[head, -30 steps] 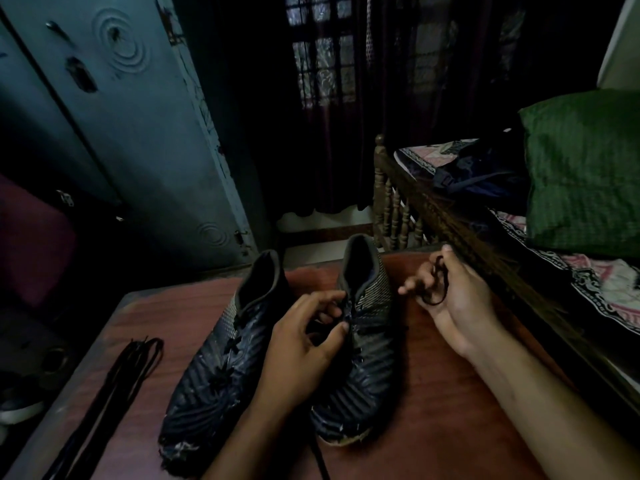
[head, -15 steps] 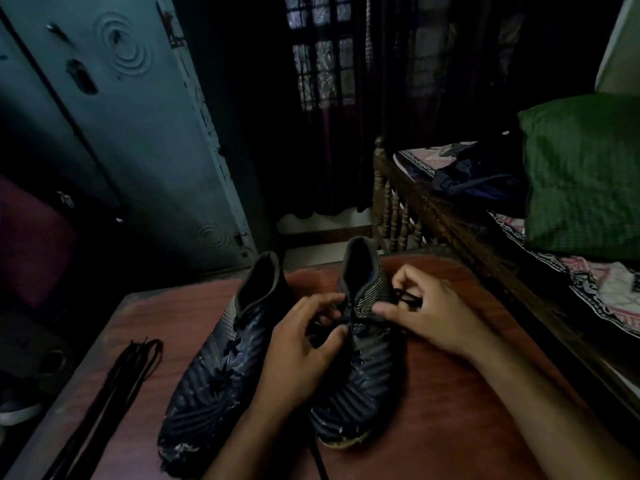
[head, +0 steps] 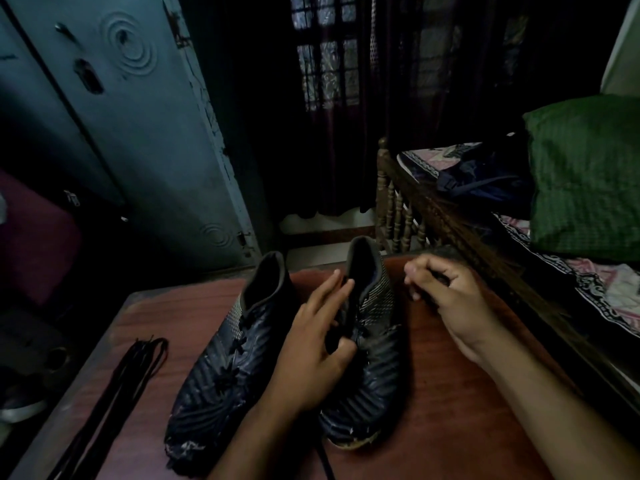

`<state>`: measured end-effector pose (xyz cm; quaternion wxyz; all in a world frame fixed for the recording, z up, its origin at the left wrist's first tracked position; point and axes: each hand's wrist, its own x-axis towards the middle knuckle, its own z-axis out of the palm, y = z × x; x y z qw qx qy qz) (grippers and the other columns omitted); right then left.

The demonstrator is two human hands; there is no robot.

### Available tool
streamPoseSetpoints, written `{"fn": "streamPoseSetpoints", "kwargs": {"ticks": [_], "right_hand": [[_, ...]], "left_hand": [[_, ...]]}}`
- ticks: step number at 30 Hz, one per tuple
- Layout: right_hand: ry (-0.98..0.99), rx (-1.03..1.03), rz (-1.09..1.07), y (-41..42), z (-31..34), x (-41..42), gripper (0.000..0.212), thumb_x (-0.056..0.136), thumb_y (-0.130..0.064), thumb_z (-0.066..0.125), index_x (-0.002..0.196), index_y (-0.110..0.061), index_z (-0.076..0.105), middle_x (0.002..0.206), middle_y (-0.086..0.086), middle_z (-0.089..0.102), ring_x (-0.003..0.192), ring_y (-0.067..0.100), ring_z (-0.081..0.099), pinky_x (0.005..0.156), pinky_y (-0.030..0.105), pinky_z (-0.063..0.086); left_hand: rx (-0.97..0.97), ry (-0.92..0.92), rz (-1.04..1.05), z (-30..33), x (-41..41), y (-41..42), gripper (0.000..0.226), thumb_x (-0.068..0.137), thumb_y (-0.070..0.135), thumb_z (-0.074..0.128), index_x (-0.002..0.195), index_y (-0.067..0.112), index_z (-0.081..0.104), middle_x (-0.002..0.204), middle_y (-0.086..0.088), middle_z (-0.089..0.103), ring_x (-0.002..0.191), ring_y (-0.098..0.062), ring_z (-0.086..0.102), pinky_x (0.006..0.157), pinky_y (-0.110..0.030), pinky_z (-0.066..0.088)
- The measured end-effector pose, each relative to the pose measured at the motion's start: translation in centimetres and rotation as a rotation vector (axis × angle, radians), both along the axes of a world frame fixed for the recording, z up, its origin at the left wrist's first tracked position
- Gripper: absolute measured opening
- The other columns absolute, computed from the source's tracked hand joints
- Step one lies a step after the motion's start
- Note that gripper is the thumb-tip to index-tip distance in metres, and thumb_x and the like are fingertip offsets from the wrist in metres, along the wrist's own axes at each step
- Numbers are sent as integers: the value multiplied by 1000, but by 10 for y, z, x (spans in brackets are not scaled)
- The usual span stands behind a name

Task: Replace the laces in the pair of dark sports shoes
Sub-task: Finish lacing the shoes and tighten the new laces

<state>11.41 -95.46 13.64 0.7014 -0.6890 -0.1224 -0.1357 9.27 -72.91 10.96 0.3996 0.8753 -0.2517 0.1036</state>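
Two dark sports shoes stand side by side on a reddish wooden table (head: 460,420), toes toward me. The left shoe (head: 221,368) still carries its dark lace. My left hand (head: 318,344) lies on the tongue side of the right shoe (head: 374,362), fingers gripping its upper by the eyelets. My right hand (head: 446,299) hovers just right of that shoe's collar, fingers curled around a dark lace. A lace end (head: 325,462) trails from under the right shoe's toe to the front edge. A bundle of spare dark laces (head: 114,400) lies at the table's left.
A wooden bed rail (head: 450,220) runs along the table's right side, with a green pillow (head: 585,174) and a dark bag (head: 485,178) on the bed. A blue-grey metal cupboard (head: 145,133) stands behind on the left. Another shoe (head: 20,407) sits on the floor at far left.
My right hand has pulled away from the right shoe's eyelets to the right with the lace. My left hand has slid up along the shoe's tongue, fingers stretched toward the collar.
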Motion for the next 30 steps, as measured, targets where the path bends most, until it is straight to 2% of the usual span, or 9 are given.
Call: {"fn": "streamPoseSetpoints", "kwargs": {"ticks": [3, 6, 10, 13, 17, 19, 21, 24, 30], "right_hand": [[-15, 63, -33, 10, 5, -3, 24, 95, -33, 52, 79, -30, 70, 98, -3, 73, 76, 4, 56, 64, 12, 42], [-19, 72, -35, 17, 10, -6, 37, 101, -35, 43, 72, -39, 65, 109, 3, 74, 93, 15, 65, 80, 27, 47], [-64, 20, -92, 20, 12, -7, 32, 107, -31, 37, 83, -29, 59, 103, 4, 76, 105, 23, 67, 88, 38, 47], [-92, -25, -124, 18, 9, -5, 28, 109, -29, 35, 92, -15, 52, 102, 4, 76, 105, 19, 68, 89, 41, 48], [-160, -265, -59, 14, 0, -2, 28, 108, -29, 35, 104, -9, 53, 110, -1, 73, 113, 9, 65, 100, 29, 47], [-167, -384, -12, 15, -3, -3, 23, 107, -31, 37, 106, -14, 53, 106, -3, 72, 106, 6, 66, 94, 23, 48], [-212, -467, -9, 16, -5, -4, 18, 106, -28, 39, 102, -16, 52, 92, -3, 69, 90, 13, 67, 83, 29, 51], [-261, -503, -80, 15, -4, -3, 17, 109, -23, 39, 97, -19, 51, 77, -1, 60, 72, 16, 60, 69, 30, 47], [-197, -236, -252, 14, -4, 0, 20, 109, -20, 37, 94, -11, 48, 68, 3, 56, 59, 19, 66, 56, 18, 43]], "left_hand": [[40, -23, -5, 1, 0, -1, 78, 80, 36, 51, 155, 45, 33, 161, 35, 22, 140, 12, 30, 111, -9, 22], [21, -27, -29, 1, 0, -1, 77, 79, 37, 52, 154, 43, 35, 159, 32, 28, 141, 8, 33, 113, -12, 24], [-25, 4, -45, 1, -1, -2, 76, 77, 33, 54, 153, 34, 44, 155, 27, 36, 142, -1, 39, 112, -18, 34], [-58, 4, -83, 6, -3, -4, 74, 76, 29, 57, 150, 29, 49, 154, 23, 39, 142, 2, 39, 104, -11, 38], [-46, 43, -144, 9, -7, -5, 74, 74, 17, 65, 146, 28, 50, 163, 24, 28, 145, 8, 32, 107, -6, 30], [-56, 68, -170, 10, -8, -5, 69, 75, 10, 67, 139, 27, 51, 157, 22, 39, 129, 5, 49, 101, -16, 40], [-66, 57, -159, 10, -9, -7, 65, 76, 2, 67, 134, 26, 51, 143, 21, 48, 111, 4, 56, 92, -16, 40], [-55, 25, -122, 8, -8, -7, 58, 76, 12, 63, 132, 25, 54, 133, 17, 45, 123, -4, 51, 96, -10, 37], [-97, 25, -125, 5, -5, -6, 34, 74, 18, 63, 107, 23, 57, 127, 10, 47, 126, -16, 51, 96, -19, 42]]}}
